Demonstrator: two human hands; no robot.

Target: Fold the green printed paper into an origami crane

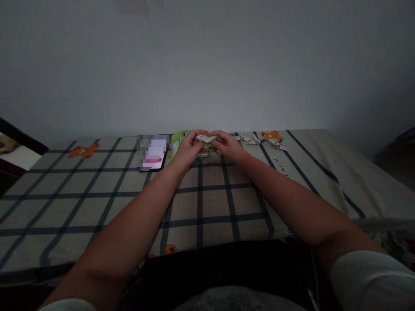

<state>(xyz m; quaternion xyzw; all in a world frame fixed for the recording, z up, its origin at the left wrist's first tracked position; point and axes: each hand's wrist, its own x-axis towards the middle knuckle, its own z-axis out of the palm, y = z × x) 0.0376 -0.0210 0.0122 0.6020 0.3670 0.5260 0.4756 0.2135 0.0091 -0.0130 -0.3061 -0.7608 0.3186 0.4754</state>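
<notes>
Between my two hands is a small folded piece of paper [206, 138], whitish with pink and green print. My left hand [190, 149] pinches its left side and my right hand [228, 146] pinches its right side, both sets of fingers closed on it. Under and behind my left hand lies a bright green printed packet [177, 140], partly covered by the fingers. Its exact contents are hidden. Just right of my right hand are several small crumpled or folded paper pieces [251, 139].
A phone [152, 155] with a lit screen lies left of my hands. The checked tablecloth [129, 207], with orange bear prints, covers the table. A pale wall [207, 65] rises right behind the table. A dark chair part [19, 140] stands at the far left.
</notes>
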